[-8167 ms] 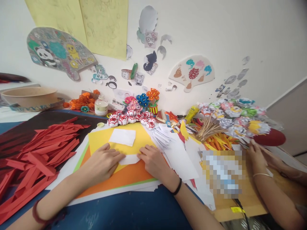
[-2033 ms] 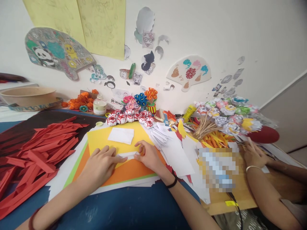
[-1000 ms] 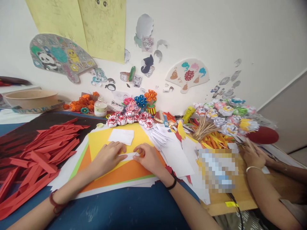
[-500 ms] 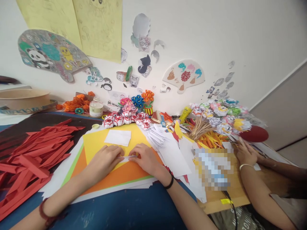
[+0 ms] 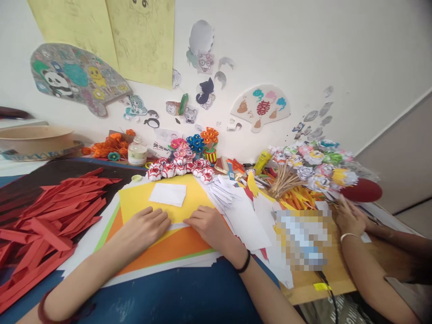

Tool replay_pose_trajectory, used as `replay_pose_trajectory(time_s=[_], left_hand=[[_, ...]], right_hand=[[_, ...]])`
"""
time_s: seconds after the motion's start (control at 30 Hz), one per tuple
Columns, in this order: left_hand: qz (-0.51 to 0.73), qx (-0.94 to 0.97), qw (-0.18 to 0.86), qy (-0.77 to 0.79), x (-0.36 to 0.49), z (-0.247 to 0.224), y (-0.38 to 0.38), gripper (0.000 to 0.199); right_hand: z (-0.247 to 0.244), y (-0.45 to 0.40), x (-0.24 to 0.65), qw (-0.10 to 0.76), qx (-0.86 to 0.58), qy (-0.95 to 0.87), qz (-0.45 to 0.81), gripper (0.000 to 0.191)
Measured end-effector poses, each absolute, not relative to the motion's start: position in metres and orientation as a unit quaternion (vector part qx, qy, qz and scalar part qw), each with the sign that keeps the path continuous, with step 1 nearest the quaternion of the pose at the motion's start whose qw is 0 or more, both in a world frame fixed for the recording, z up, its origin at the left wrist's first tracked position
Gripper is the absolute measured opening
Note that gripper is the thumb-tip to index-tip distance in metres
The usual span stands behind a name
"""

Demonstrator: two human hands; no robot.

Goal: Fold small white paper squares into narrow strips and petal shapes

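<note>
A narrow folded strip of white paper (image 5: 177, 226) lies between my two hands, over the yellow sheet (image 5: 135, 202). My left hand (image 5: 151, 226) has its fingers curled together on the strip's left end and hides that end. At the right end, my right hand (image 5: 208, 226) pinches the strip, with its fingers close together and pressing down. Just beyond them, a white rectangle of paper (image 5: 168, 194) rests on the yellow sheet. An orange sheet (image 5: 178, 250) shows beneath, nearer to me.
Folded red paper strips (image 5: 60, 211) pile up at left. White strips (image 5: 222, 191) lie right of the yellow sheet. Red-and-white paper flowers (image 5: 180, 166) and a glass bottle (image 5: 137, 152) line the back. A co-worker's hands (image 5: 349, 218) are at right, near paper flowers on sticks (image 5: 313, 166).
My fingertips have gone from pinching the strip near its middle to pressing at its two ends. Both hands have flattened and moved slightly apart. The view has shifted slightly.
</note>
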State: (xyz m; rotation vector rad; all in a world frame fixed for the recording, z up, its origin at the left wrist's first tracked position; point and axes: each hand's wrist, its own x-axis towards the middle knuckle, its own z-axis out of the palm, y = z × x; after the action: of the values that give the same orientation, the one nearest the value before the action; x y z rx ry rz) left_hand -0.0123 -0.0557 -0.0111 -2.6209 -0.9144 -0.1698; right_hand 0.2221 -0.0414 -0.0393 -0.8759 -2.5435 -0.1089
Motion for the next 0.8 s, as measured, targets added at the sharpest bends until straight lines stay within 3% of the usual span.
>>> replay_pose_trajectory(time_s=[0.8], left_hand=[[-0.054,-0.907,0.309,-0.282,0.011,-0.020,-0.053,0.015]], right_hand=[[-0.039,-0.039,0.202,0.135,-0.335,-0.912,-0.195,0.021]])
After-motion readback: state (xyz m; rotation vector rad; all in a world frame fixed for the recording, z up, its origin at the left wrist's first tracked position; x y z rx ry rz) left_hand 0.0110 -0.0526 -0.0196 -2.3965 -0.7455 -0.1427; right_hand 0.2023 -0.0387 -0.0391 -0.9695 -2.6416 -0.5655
